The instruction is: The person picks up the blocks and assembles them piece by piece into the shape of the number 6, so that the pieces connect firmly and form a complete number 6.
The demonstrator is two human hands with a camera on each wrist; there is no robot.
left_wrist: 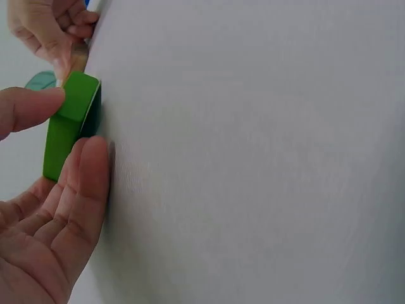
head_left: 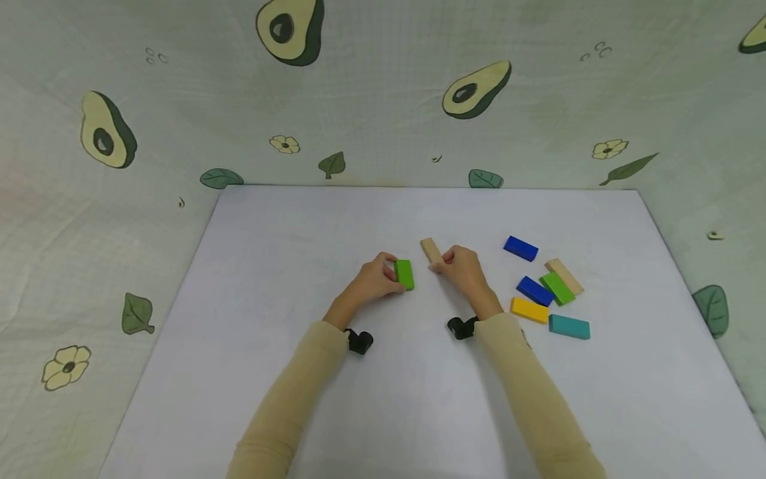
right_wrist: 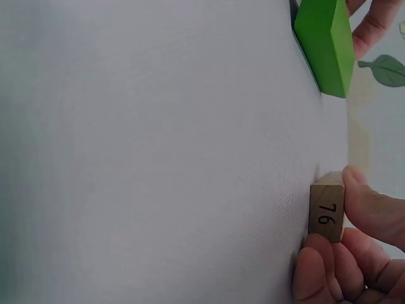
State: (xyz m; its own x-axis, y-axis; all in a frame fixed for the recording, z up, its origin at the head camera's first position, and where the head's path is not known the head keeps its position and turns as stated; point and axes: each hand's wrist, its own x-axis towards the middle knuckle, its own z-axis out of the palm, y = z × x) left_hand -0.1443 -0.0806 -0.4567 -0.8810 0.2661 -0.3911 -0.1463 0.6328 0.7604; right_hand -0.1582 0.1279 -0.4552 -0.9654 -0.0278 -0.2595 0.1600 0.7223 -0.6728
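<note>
Near the middle of the white tabletop, my left hand [head_left: 376,278] pinches a green wooden block [head_left: 404,275] between thumb and fingers at its two ends. In the left wrist view, the thumb presses the near end of that green block [left_wrist: 66,120]. To its right, my right hand [head_left: 465,271] holds the near end of a plain wooden block [head_left: 429,248], which slants away to the upper left, apart from the green one. The right wrist view shows the number 76 printed on the plain block's end [right_wrist: 326,214], with the thumb on one side and curled fingers on the other.
On the right of the white tabletop [head_left: 269,233] lie two blue blocks [head_left: 520,248], a second green block [head_left: 558,288], another plain block [head_left: 565,276], a yellow block [head_left: 529,310] and a teal block [head_left: 569,326]. An avocado-print cloth [head_left: 371,86] hangs behind the table.
</note>
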